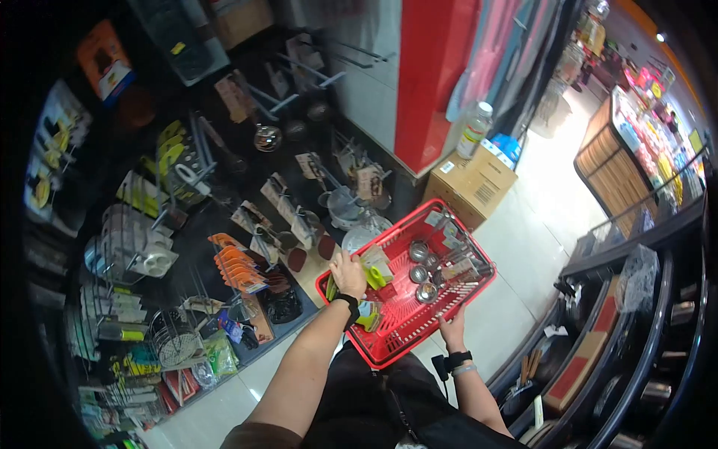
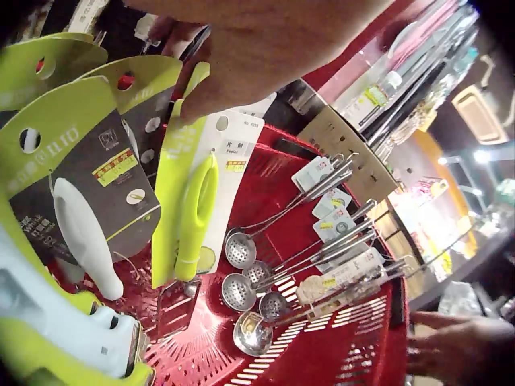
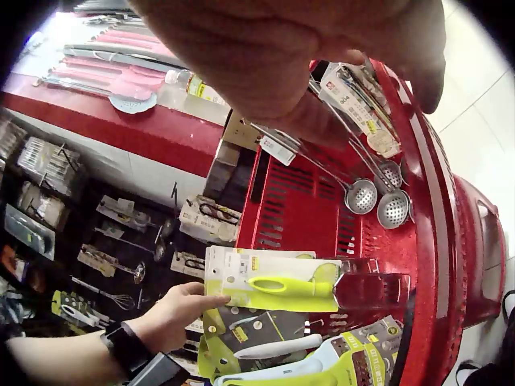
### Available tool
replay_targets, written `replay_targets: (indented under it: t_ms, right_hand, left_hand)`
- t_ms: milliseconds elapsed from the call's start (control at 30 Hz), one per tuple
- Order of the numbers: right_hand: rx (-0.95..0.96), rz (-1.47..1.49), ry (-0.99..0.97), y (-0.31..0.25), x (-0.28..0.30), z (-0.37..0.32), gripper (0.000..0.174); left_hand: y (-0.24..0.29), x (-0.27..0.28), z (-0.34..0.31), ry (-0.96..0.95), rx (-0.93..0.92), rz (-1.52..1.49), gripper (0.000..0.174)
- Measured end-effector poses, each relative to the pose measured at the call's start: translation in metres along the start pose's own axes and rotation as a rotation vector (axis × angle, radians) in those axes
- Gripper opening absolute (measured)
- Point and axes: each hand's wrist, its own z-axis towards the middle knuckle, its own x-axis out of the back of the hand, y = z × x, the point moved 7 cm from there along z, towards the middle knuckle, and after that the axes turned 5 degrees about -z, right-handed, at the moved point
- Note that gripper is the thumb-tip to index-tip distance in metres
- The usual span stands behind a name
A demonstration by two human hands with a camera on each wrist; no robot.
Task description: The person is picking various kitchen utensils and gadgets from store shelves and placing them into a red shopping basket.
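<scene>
A red shopping basket (image 1: 400, 295) is held in front of the body. My left hand (image 1: 348, 275) reaches over its left end and pinches the top of the card of a lime-green peeler (image 2: 197, 209). Other carded tools stand beside it, among them one with a white handle (image 2: 80, 233) and a pale blue and green handle (image 3: 298, 371). My right hand (image 1: 453, 333) grips the near right side of the basket. Several metal skimmers (image 2: 240, 291) with tags on their handles lie towards the basket's other end.
Hooks at left carry hanging kitchen tools, including orange-handled ones (image 1: 238, 263) and metal ladles (image 1: 267, 138). A cardboard box (image 1: 471, 183) with a bottle (image 1: 474, 131) on it stands just beyond the basket. Dark shelves (image 1: 591, 359) line the right side.
</scene>
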Motion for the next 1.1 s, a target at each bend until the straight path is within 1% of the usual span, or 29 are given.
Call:
replay_targets:
  t_ms: [33, 67, 100, 133, 167, 200, 267, 333, 367, 400, 467, 500, 533, 567, 600, 633, 667, 700, 733, 800, 833, 933, 1000, 1067, 1100]
  right_hand:
    - [-0.003, 0.007, 0.007, -0.002, 0.002, 0.002, 0.086]
    - [0.001, 0.019, 0.004, 0.003, 0.002, 0.003, 0.088]
    - [-0.020, -0.042, 0.015, 0.006, 0.003, 0.005, 0.089]
    - [-0.037, -0.101, 0.026, 0.013, 0.003, 0.009, 0.091]
    - [-0.045, -0.102, 0.043, 0.027, 0.003, 0.016, 0.092]
    - [-0.057, -0.107, 0.065, 0.036, 0.000, 0.022, 0.094]
    - [-0.062, 0.039, 0.077, 0.026, 0.000, 0.025, 0.093]
    - [-0.033, 0.009, 0.130, 0.020, 0.001, 0.029, 0.092]
    - [-0.046, 0.100, 0.143, 0.021, -0.001, 0.032, 0.091]
    - [-0.043, 0.134, 0.193, 0.011, 0.000, 0.029, 0.092]
    - [-0.018, 0.077, 0.220, 0.006, 0.001, 0.033, 0.092]
    - [-0.163, -0.106, 0.238, 0.009, 0.004, 0.033, 0.092]
    - [-0.054, -0.233, 0.309, -0.001, 0.006, 0.032, 0.093]
    - [-0.114, -0.322, 0.359, -0.001, 0.007, 0.034, 0.091]
    - [-0.176, -0.410, 0.410, -0.023, 0.012, 0.025, 0.090]
    - [-0.256, -0.440, 0.387, -0.025, 0.012, 0.026, 0.085]
    - [-0.245, -0.431, 0.383, -0.016, 0.006, 0.035, 0.085]
    - [-0.077, -0.410, 0.514, -0.017, 0.006, 0.042, 0.083]
    - [0.087, -0.385, 0.648, -0.026, 0.006, 0.042, 0.081]
    - [0.080, -0.361, 0.648, -0.021, -0.001, 0.048, 0.081]
    - [0.075, -0.351, 0.645, -0.021, -0.002, 0.050, 0.080]
    - [0.050, -0.333, 0.651, -0.020, 0.004, 0.048, 0.080]
    - [0.024, -0.330, 0.663, -0.019, 0.012, 0.039, 0.079]
    - [-0.006, -0.330, 0.679, -0.016, 0.021, 0.026, 0.079]
    - [-0.020, -0.329, 0.686, -0.016, 0.024, 0.018, 0.079]
  left_hand:
    - [-0.001, 0.001, -0.001, -0.093, 0.030, 0.011, 0.021]
    - [-0.001, 0.010, -0.003, -0.114, 0.030, -0.032, 0.030]
    - [-0.007, 0.010, -0.005, -0.108, 0.062, -0.070, 0.040]
    - [-0.009, 0.020, -0.004, -0.085, 0.111, -0.101, 0.039]
    - [-0.016, 0.028, -0.005, 0.012, 0.159, -0.169, 0.041]
    - [-0.023, 0.047, -0.005, 0.115, 0.231, -0.310, 0.042]
    - [-0.041, 0.076, -0.010, 0.243, 0.315, -0.400, 0.041]
    - [-0.065, 0.111, -0.018, 0.400, 0.405, -0.473, 0.039]
    - [-0.079, 0.130, -0.024, 0.434, 0.485, -0.490, 0.038]
    - [-0.097, 0.143, -0.030, 0.506, 0.507, -0.535, 0.039]
    - [-0.134, 0.168, -0.048, 0.624, 0.614, -0.566, 0.037]
    - [-0.147, 0.186, -0.057, 0.706, 0.628, -0.538, 0.036]
    - [-0.156, 0.207, -0.066, 0.786, 0.641, -0.510, 0.034]
    - [-0.167, 0.222, -0.073, 0.795, 0.695, -0.536, 0.031]
    - [-0.174, 0.239, -0.078, 0.832, 0.702, -0.541, 0.026]
    - [-0.189, 0.239, -0.079, 0.845, 0.680, -0.585, 0.024]
    - [-0.208, 0.237, -0.075, 0.855, 0.652, -0.629, 0.021]
    - [-0.222, 0.240, -0.067, 0.821, 0.606, -0.575, 0.018]
    - [-0.228, 0.246, -0.055, 0.810, 0.580, -0.704, 0.018]
    - [-0.243, 0.257, -0.023, 0.771, 0.498, -0.746, 0.022]
    - [-0.250, 0.265, -0.007, 0.759, 0.450, -0.718, 0.028]
    - [-0.287, 0.270, 0.053, 0.717, 0.339, -0.805, 0.043]
    - [-0.298, 0.282, 0.094, 0.646, 0.279, -0.972, 0.056]
    - [-0.296, 0.301, 0.120, 0.697, 0.253, -1.078, 0.066]
    - [-0.300, 0.304, 0.134, 0.664, 0.187, -1.086, 0.072]
